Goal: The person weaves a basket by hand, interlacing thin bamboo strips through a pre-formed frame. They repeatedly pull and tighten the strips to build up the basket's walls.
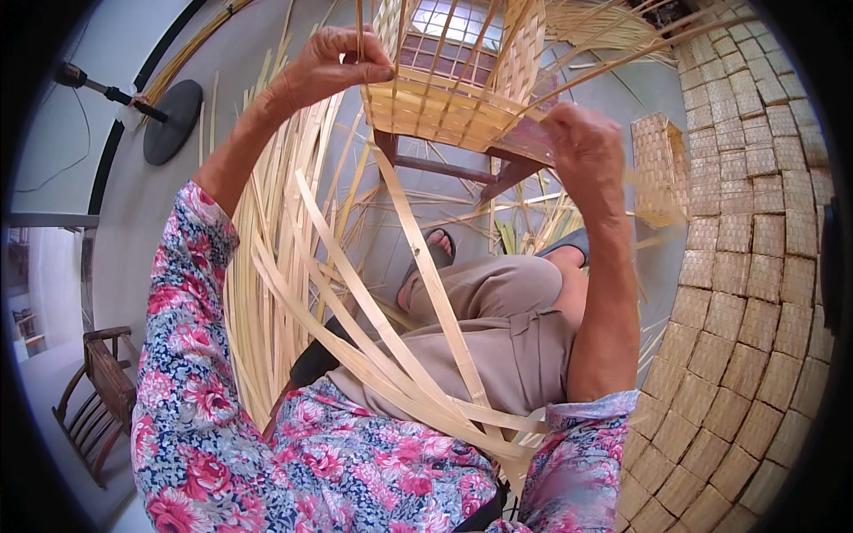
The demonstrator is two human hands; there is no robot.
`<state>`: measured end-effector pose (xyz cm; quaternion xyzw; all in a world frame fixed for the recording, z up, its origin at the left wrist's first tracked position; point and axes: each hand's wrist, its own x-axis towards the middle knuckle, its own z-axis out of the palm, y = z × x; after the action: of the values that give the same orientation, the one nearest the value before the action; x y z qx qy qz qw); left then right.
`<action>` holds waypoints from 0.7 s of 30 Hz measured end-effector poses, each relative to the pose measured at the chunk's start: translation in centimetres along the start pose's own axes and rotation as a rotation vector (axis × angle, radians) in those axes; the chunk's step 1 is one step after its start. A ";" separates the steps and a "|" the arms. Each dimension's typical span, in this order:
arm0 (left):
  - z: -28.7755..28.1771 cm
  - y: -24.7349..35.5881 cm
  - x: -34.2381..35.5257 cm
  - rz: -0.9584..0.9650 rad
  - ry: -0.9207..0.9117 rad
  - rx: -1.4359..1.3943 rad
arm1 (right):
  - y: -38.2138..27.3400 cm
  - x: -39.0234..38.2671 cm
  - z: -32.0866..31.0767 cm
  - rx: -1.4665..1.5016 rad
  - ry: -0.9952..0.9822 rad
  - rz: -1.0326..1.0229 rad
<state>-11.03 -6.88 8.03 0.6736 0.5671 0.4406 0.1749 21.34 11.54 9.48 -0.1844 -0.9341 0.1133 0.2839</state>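
Observation:
A partly woven bamboo basket [440, 111] rests on a dark red wooden stool [435, 167] in front of me, its thin upright strips still unwoven at the top. My left hand [342, 67] pinches the basket's left corner where a weaving strip meets the uprights. To the right of the basket, my right hand [586, 155] is closed on a bamboo strip [653, 186]. That strip's tail is smeared by motion beside my wrist. Several long flat bamboo strips [418, 240] lie across my lap and lean toward the stool.
Bundled bamboo strips [267, 258] spread over the floor at my left. Many finished woven baskets [755, 258] are stacked along the right, with one basket [657, 164] standing apart. A round black stand base [173, 123] and a wooden chair [102, 382] are on the left.

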 end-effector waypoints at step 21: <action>7.8 0.2 -5.6 -0.297 0.545 -0.054 | -0.7 -0.3 0.1 0.387 -0.246 0.207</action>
<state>-4.50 -10.01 1.67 0.4358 0.6732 0.5895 0.0969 21.29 10.77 9.44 -0.2062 -0.8987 0.3399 0.1849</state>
